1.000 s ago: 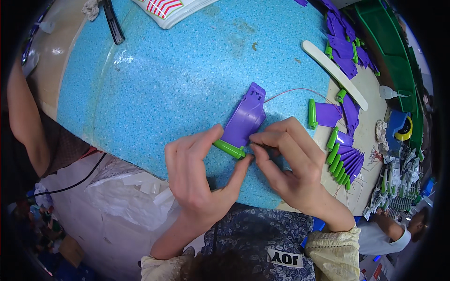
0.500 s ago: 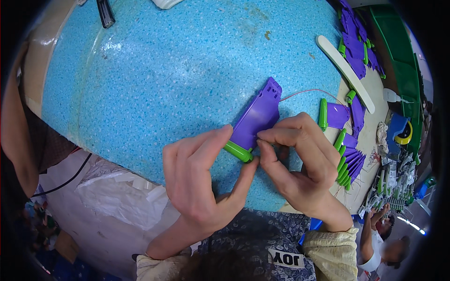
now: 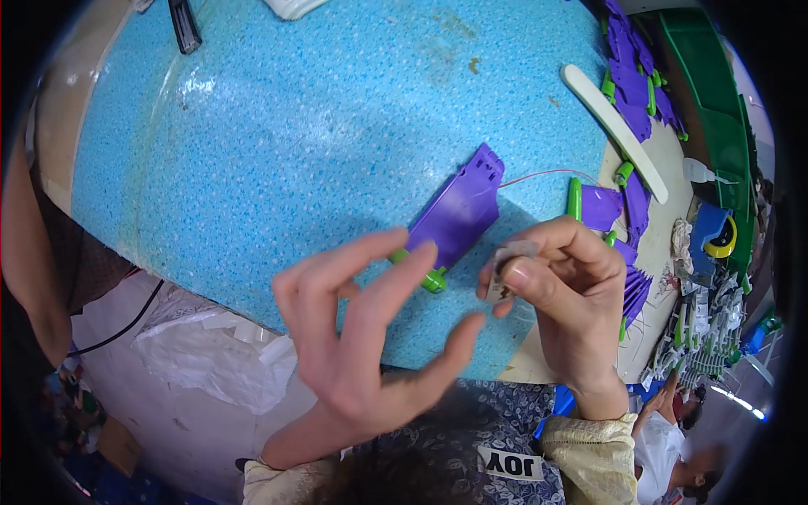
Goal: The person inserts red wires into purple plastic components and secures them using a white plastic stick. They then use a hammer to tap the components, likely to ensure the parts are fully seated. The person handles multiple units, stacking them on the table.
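Note:
A purple plastic panel [image 3: 459,215] with a rounded green edge piece [image 3: 433,281] lies at a slant on the blue speckled mat. From its right side a thin red wire [image 3: 547,172] runs toward other parts. My left hand [image 3: 358,337] is open, its fingers apart just over the green edge piece, partly covering it; whether a fingertip touches it I cannot tell. To the right of the panel, my right hand [image 3: 568,307] pinches a small pale piece with dark marks [image 3: 496,291], its exact kind unclear.
More purple and green parts [image 3: 602,208] are grouped at the right, beside a long cream strip [image 3: 619,135]. A white nozzle bottle [image 3: 699,171] and green tray [image 3: 715,101] stand beyond. A black tool [image 3: 183,27] lies upper left. Another person's arm [image 3: 34,261] is at the left edge.
My right hand has turned and drawn back from the panel, bringing the small pale piece into view. My left hand has come off the green edge piece with fingers spread.

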